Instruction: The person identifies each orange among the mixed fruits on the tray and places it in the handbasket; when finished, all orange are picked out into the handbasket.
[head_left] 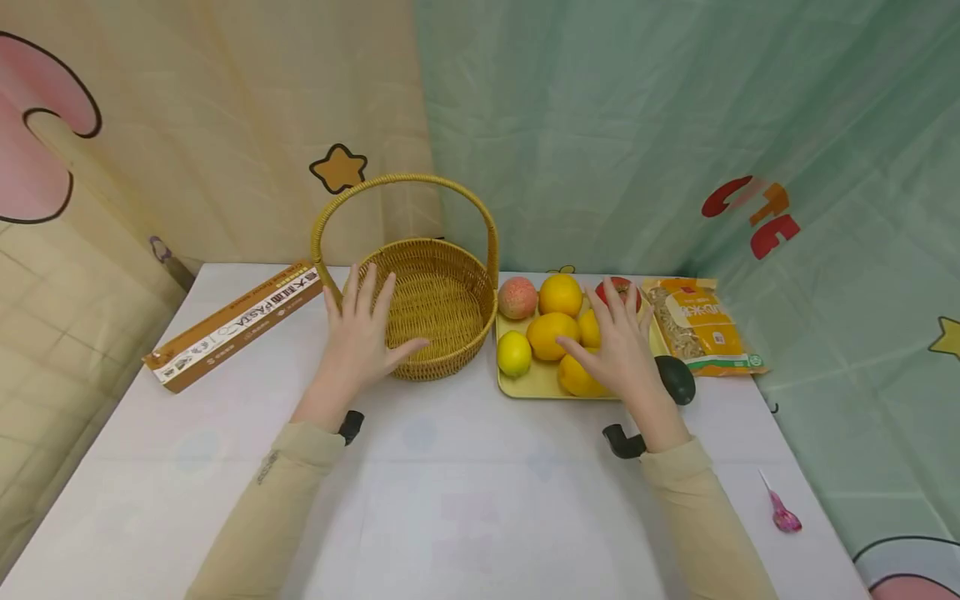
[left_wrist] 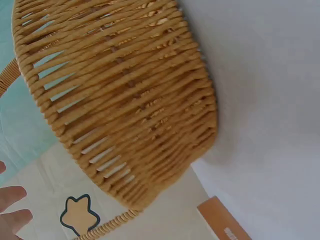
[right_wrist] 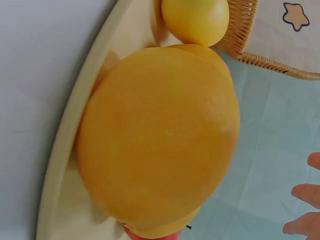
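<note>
My left hand [head_left: 356,337], fingers spread, overlaps the left side of a woven basket [head_left: 438,308] with a tall handle; nothing is in its grasp. In the left wrist view the basket's side [left_wrist: 135,95] is close, with fingertips [left_wrist: 11,198] at the left edge. My right hand [head_left: 621,350], also spread and holding nothing, is over a pale yellow tray [head_left: 534,387] of fruit. On it are a peach [head_left: 517,297], a lemon [head_left: 513,353], a red fruit [head_left: 633,293] partly hidden by the fingers, and several larger yellow fruits. One yellow fruit [right_wrist: 160,135] fills the right wrist view.
A pasta box [head_left: 236,325] lies left of the basket. Right of the tray are a dark green oval fruit [head_left: 677,380] and an orange food packet [head_left: 705,327]. A wrapped lollipop [head_left: 783,512] lies near the right table edge. Curtains [head_left: 585,150] hang behind.
</note>
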